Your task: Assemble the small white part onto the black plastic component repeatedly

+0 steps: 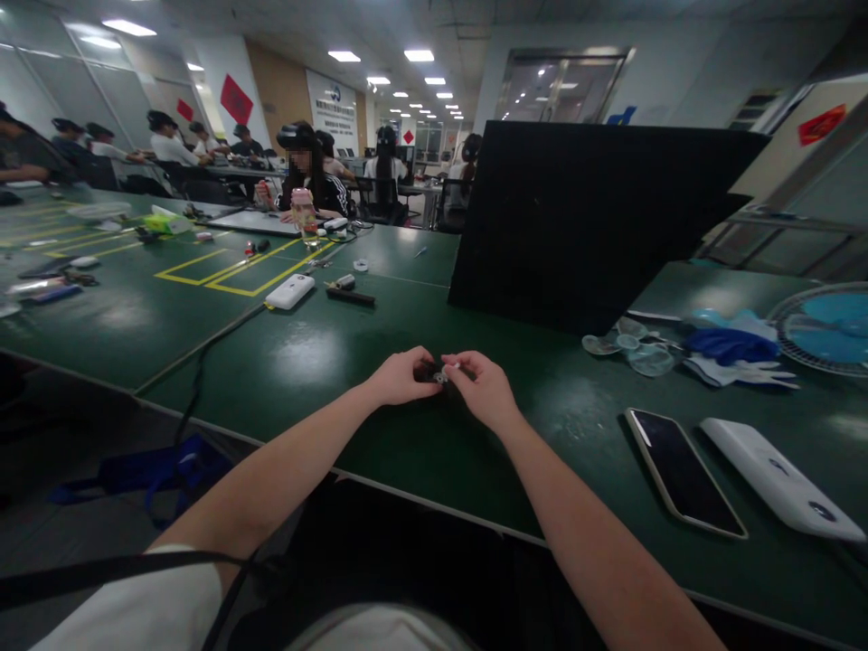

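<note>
Rows of bright flat lights (419,55) on a pale ceiling (448,27). Off to the left, red paper (235,99) on a white pillar (212,68), then a brown wall (281,81) with a white sign (331,108). To the right, wide glass (542,86) in a pale wall (684,81). Black chairs (397,201) beyond a shiny green surface (407,325). Gray floor (41,533), low left.

- Middle of the tabletop (407,312), toward the near edge: left hand (401,378) and right hand (489,391), a small part (440,376) between them.
- Behind the right hand, to the right: a standing panel (576,217).
- Right of the right hand, near edge: a phone (686,475), with a device (779,479) just right of it.
- Behind those: gloves (736,351), left of a fan (837,327).
- Left of the panel: a bar (351,297), right of a power bank (290,291).
- Toward the far edge, behind the power bank: a bottle (305,221).
</note>
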